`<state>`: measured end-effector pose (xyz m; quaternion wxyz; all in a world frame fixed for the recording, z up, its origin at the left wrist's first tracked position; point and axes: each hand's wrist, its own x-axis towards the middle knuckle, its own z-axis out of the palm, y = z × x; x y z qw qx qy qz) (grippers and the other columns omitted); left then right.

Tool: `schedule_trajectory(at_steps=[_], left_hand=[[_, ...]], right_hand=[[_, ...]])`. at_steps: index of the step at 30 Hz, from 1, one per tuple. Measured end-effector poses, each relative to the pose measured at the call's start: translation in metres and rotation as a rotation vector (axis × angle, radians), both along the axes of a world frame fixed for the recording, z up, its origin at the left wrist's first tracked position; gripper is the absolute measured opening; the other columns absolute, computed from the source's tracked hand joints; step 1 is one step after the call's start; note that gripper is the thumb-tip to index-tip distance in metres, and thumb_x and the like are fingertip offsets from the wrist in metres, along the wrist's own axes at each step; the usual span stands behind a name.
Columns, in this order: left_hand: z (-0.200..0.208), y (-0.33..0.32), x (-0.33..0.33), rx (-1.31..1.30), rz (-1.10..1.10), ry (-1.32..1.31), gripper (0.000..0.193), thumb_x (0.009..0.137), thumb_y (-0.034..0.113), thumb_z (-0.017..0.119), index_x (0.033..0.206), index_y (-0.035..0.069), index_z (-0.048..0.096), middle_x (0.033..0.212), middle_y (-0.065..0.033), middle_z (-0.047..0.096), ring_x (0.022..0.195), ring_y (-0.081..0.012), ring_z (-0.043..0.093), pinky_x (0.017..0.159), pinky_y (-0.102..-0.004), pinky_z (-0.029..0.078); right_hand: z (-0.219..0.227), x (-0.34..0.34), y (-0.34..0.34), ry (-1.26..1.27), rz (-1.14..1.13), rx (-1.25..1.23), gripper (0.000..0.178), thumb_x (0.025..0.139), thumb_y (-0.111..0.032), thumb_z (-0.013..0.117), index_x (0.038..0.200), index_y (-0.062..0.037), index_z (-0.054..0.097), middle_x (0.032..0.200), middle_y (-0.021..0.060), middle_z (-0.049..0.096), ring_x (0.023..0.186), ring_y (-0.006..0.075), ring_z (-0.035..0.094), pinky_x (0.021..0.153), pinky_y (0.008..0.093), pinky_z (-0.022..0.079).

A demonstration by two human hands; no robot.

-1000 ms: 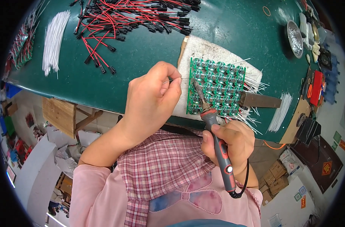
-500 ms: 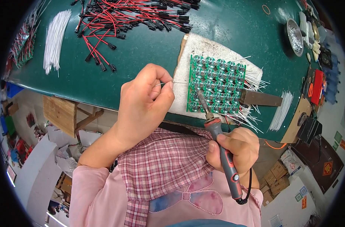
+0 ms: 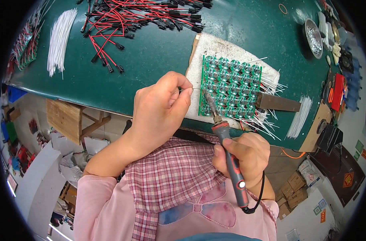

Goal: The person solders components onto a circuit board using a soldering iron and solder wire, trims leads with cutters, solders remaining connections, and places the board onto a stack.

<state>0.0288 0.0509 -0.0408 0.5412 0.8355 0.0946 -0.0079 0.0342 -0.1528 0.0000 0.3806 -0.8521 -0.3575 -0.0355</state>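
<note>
My right hand [image 3: 249, 154] is wrapped around a grey and red soldering iron [image 3: 236, 176], with its metal tip on the left side of a green circuit board panel [image 3: 232, 87]. Between the pinched thumb and forefinger of my left hand [image 3: 159, 112] is a thin wire that looks like solder [image 3: 196, 88]. The wire's end reaches the panel's left edge, close to the iron's tip. I cannot tell whether wire and tip touch. The panel, carrying rows of small components, lies on a whitish pad [image 3: 215, 45]. A flat brown metal bar [image 3: 279, 103] rests against its right edge.
Red and black connector leads [image 3: 126, 18] are heaped at the far side of the green table [image 3: 150, 52]. White wire bundles lie left [image 3: 61, 44] and right [image 3: 300, 118]; more white wires stick out by the panel. A metal bowl [image 3: 313, 39] stands far right.
My left hand has moved right and slightly away from me, bringing the wire to the panel's edge. The soldering iron has shifted left, and its tip sits further left on the panel.
</note>
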Motion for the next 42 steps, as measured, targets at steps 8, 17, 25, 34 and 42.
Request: schedule_trajectory(at_steps=[8, 17, 25, 34, 42], left_hand=[[0.003, 0.000, 0.001, -0.136, 0.071, 0.040, 0.006, 0.085, 0.003, 0.064, 0.086, 0.003, 0.057, 0.050, -0.0013, 0.041, 0.042, -0.0086, 0.039, 0.042, -0.0270, 0.030], [0.001, -0.013, 0.004, -0.077, -0.017, 0.001, 0.007, 0.085, 0.004, 0.063, 0.087, 0.004, 0.056, 0.048, -0.0033, 0.042, 0.040, -0.0111, 0.042, 0.041, -0.0289, 0.030], [0.000, -0.018, 0.006, -0.052, -0.010, -0.006, 0.007, 0.086, 0.004, 0.063, 0.087, 0.004, 0.057, 0.050, -0.0046, 0.045, 0.040, -0.0139, 0.045, 0.041, -0.0296, 0.033], [0.006, -0.021, 0.008, -0.062, -0.009, -0.025, 0.008, 0.084, 0.002, 0.064, 0.088, 0.004, 0.057, 0.051, -0.0047, 0.048, 0.042, -0.0153, 0.050, 0.042, -0.0290, 0.036], [0.004, -0.033, 0.011, 0.064, -0.083, -0.108, 0.007, 0.087, -0.004, 0.061, 0.091, -0.001, 0.057, 0.056, 0.0057, 0.042, 0.049, 0.0017, 0.033, 0.044, -0.0186, 0.025]], right_hand=[[0.005, 0.000, -0.009, -0.046, -0.010, 0.016, 0.028, 0.068, -0.010, 0.077, 0.088, -0.0071, 0.057, 0.056, -0.0008, 0.048, 0.044, 0.0158, 0.049, 0.040, 0.0288, 0.035], [0.000, -0.004, -0.016, -0.003, -0.064, 0.004, 0.033, 0.068, -0.008, 0.078, 0.092, -0.0070, 0.056, 0.057, 0.0000, 0.051, 0.044, 0.0166, 0.051, 0.041, 0.0286, 0.036], [0.000, -0.002, -0.016, -0.001, -0.063, 0.016, 0.031, 0.067, -0.008, 0.079, 0.089, -0.0076, 0.057, 0.059, 0.0000, 0.051, 0.045, 0.0164, 0.050, 0.041, 0.0284, 0.036], [0.004, -0.003, -0.028, 0.018, -0.082, 0.042, 0.031, 0.067, -0.010, 0.078, 0.091, -0.0082, 0.058, 0.058, 0.0005, 0.049, 0.044, 0.0171, 0.049, 0.041, 0.0289, 0.036], [0.000, -0.004, -0.033, -0.021, -0.130, 0.047, 0.032, 0.068, -0.008, 0.078, 0.090, -0.0064, 0.056, 0.057, 0.0010, 0.050, 0.043, 0.0167, 0.049, 0.040, 0.0290, 0.036]])
